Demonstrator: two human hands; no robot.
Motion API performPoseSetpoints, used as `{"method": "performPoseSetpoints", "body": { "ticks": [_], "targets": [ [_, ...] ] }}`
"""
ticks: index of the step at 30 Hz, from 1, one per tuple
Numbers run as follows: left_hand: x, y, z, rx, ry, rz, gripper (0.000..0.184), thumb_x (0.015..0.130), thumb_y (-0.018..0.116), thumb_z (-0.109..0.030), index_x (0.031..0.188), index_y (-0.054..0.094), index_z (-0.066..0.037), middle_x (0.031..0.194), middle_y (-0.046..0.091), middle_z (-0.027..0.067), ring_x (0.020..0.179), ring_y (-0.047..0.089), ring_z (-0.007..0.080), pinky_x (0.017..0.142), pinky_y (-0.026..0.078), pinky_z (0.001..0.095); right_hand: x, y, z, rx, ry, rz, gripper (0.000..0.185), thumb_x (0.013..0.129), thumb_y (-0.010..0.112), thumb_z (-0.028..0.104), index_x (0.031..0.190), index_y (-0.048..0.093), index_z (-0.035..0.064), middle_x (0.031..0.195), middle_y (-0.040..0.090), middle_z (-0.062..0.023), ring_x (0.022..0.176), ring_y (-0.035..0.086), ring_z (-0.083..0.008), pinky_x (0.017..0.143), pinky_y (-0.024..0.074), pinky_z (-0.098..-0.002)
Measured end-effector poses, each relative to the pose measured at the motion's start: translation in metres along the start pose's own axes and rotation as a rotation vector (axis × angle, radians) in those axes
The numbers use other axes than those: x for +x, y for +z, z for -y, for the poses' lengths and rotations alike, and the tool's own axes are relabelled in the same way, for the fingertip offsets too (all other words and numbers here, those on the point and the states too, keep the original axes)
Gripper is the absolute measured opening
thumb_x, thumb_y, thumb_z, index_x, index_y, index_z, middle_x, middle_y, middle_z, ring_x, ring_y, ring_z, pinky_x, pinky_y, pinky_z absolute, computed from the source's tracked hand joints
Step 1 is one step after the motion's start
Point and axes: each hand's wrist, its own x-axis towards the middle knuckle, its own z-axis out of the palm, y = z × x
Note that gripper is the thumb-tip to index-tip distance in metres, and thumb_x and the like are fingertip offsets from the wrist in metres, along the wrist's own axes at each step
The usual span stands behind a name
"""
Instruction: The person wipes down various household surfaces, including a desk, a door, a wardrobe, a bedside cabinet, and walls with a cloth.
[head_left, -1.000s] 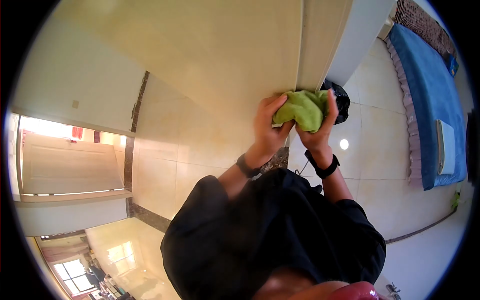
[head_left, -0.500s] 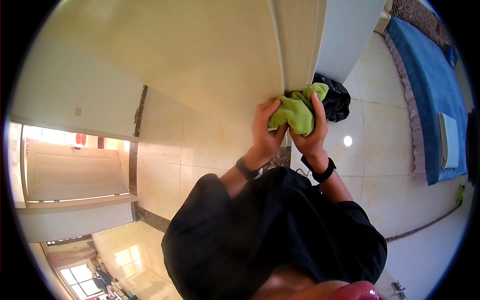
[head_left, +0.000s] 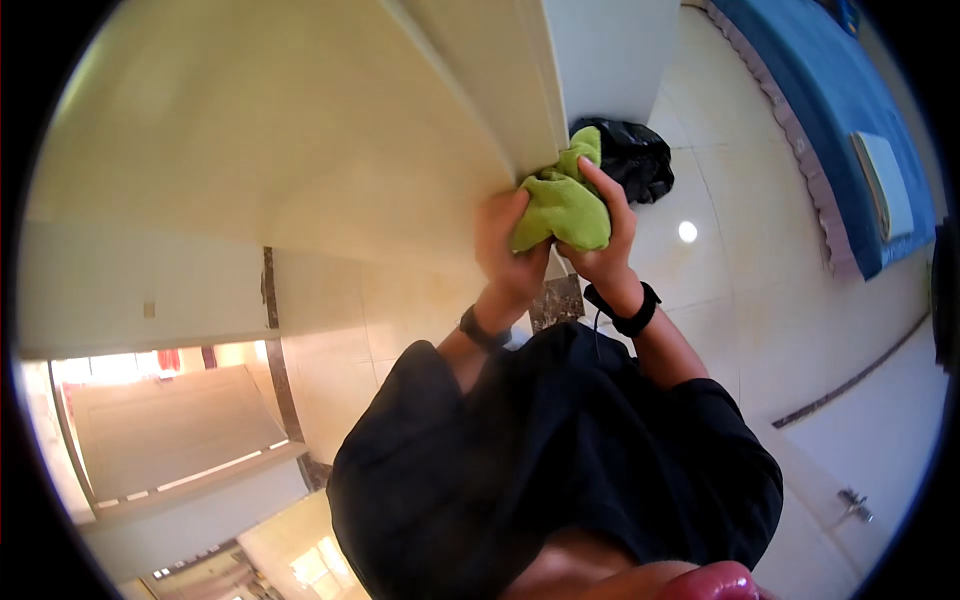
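A green cloth (head_left: 563, 212) is held between both hands, at the edge of a cream door (head_left: 300, 140); whether it touches the door cannot be told. The left hand (head_left: 507, 246), slightly blurred, grasps its left side; the right hand (head_left: 620, 232) grasps its right. A black plastic bag (head_left: 643, 160) lies just beyond, on the tiled floor (head_left: 700, 275).
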Motion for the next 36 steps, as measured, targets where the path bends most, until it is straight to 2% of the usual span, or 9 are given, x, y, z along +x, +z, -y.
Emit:
{"method": "performPoseSetpoints", "body": {
  "ticks": [8,12,15,16,23,26,30,33,36],
  "targets": [
    [-0.060,-0.007,0.009,-0.129,-0.286,0.434,0.046,0.080,0.071,0.003,0.122,0.056,-0.003,0.111,0.062,0.0141,0.100,0.062,0.0268,0.088,0.049,0.0328,-0.088,-0.010,-0.016,-0.066,0.466,-0.095,0.061,0.070,0.062,-0.003,0.130,0.054,0.0062,0.111,0.066,-0.0118,0.103,0.062,-0.0181,0.090,0.0484,-0.0301],
    [-0.092,-0.016,0.043,-0.353,-0.324,0.727,0.046,0.082,0.071,-0.002,0.125,0.055,-0.004,0.114,0.063,0.0134,0.102,0.062,0.0250,0.088,0.050,0.0327,-0.143,0.010,-0.007,-0.217,0.496,-0.290,0.059,0.073,0.065,0.000,0.131,0.054,0.0063,0.112,0.066,-0.0132,0.104,0.061,-0.0190,0.091,0.0478,-0.0305],
    [-0.130,-0.014,0.070,-0.553,-0.168,0.915,0.047,0.082,0.071,-0.004,0.126,0.055,-0.004,0.117,0.063,0.0140,0.104,0.062,0.0249,0.088,0.050,0.0331,-0.196,0.036,-0.003,-0.322,0.509,-0.524,0.058,0.073,0.065,0.001,0.130,0.054,0.0047,0.113,0.065,-0.0130,0.103,0.061,-0.0192,0.092,0.0478,-0.0311],
    [-0.136,-0.018,0.067,-0.647,-0.238,1.044,0.048,0.082,0.070,-0.010,0.127,0.055,-0.006,0.114,0.061,0.0176,0.103,0.061,0.0357,0.087,0.050,0.0394,-0.221,0.045,-0.005,-0.364,0.524,-0.585,0.053,0.080,0.069,0.011,0.130,0.053,0.0029,0.115,0.066,-0.0151,0.105,0.064,-0.0225,0.091,0.0491,-0.0327],
    [-0.238,-0.030,0.071,-1.122,0.010,1.464,0.063,0.080,0.074,-0.012,0.136,0.047,-0.009,0.115,0.058,0.0165,0.101,0.061,0.0344,0.083,0.052,0.0384,-0.350,0.124,0.004,-0.669,0.624,-1.153,0.057,0.075,0.066,0.004,0.131,0.053,0.0042,0.113,0.066,-0.0147,0.103,0.063,-0.0211,0.090,0.0495,-0.0327],
    [-0.267,-0.069,0.042,-1.250,0.227,1.511,0.068,0.078,0.074,-0.012,0.138,0.044,-0.009,0.118,0.057,0.0164,0.102,0.060,0.0346,0.084,0.052,0.0385,-0.404,0.161,0.038,-0.820,0.630,-1.292,0.055,0.076,0.064,0.003,0.130,0.054,0.0055,0.113,0.065,-0.0150,0.104,0.062,-0.0224,0.090,0.0495,-0.0331],
    [-0.309,-0.126,0.000,-1.372,0.195,1.635,0.074,0.075,0.079,-0.007,0.139,0.043,-0.006,0.122,0.056,0.0165,0.111,0.058,0.0296,0.092,0.049,0.0353,-0.460,0.203,0.087,-0.922,0.556,-1.405,0.055,0.077,0.062,0.000,0.131,0.053,0.0039,0.118,0.063,-0.0161,0.108,0.061,-0.0246,0.092,0.0484,-0.0342],
    [-0.294,-0.105,0.003,-1.491,0.198,1.722,0.076,0.074,0.078,-0.006,0.140,0.041,-0.005,0.125,0.054,0.0168,0.114,0.057,0.0289,0.093,0.048,0.0350,-0.427,0.212,0.088,-1.030,0.549,-1.471,0.054,0.079,0.063,0.000,0.132,0.052,0.0027,0.120,0.062,-0.0164,0.110,0.060,-0.0259,0.093,0.0477,-0.0344],
    [-0.324,-0.148,-0.041,-1.545,0.251,1.663,0.074,0.074,0.077,-0.007,0.139,0.042,-0.008,0.117,0.055,0.0174,0.103,0.059,0.0355,0.086,0.051,0.0382,-0.476,0.230,0.127,-1.075,0.514,-1.510,0.056,0.079,0.065,0.000,0.133,0.050,0.0025,0.120,0.061,-0.0155,0.108,0.060,-0.0261,0.092,0.0477,-0.0337]
  ]
}}
